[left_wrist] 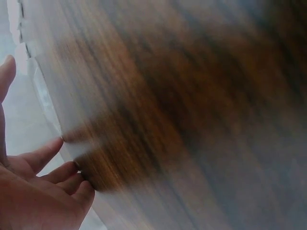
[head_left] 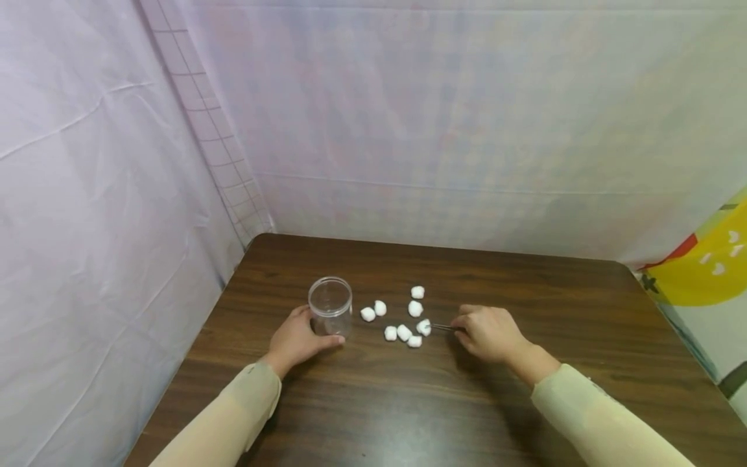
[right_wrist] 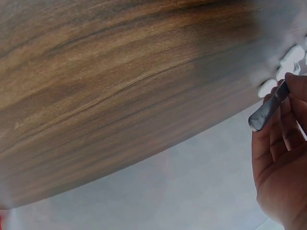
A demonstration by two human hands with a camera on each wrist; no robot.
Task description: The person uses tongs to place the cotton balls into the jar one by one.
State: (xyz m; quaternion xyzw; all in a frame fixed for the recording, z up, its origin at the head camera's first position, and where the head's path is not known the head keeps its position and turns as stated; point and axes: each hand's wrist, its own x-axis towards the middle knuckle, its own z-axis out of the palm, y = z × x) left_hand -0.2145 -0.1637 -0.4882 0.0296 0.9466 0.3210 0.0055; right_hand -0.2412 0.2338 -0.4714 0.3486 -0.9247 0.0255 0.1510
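A clear plastic jar stands upright and lidless on the wooden table. My left hand holds it from the left, thumb across the near side and fingers round the back. The left wrist view shows the left hand with fingertips low by the tabletop; the jar is not discernible there. Metal tweezers are pinched in my right hand, their tips at a white cotton ball. In the right wrist view, the tweezers' rear end sticks out from the right hand.
Several more cotton balls lie between the hands: a pair near the jar, two farther back, and a cluster nearer me. White sheeting hangs behind the table. A yellow item is beyond the right edge.
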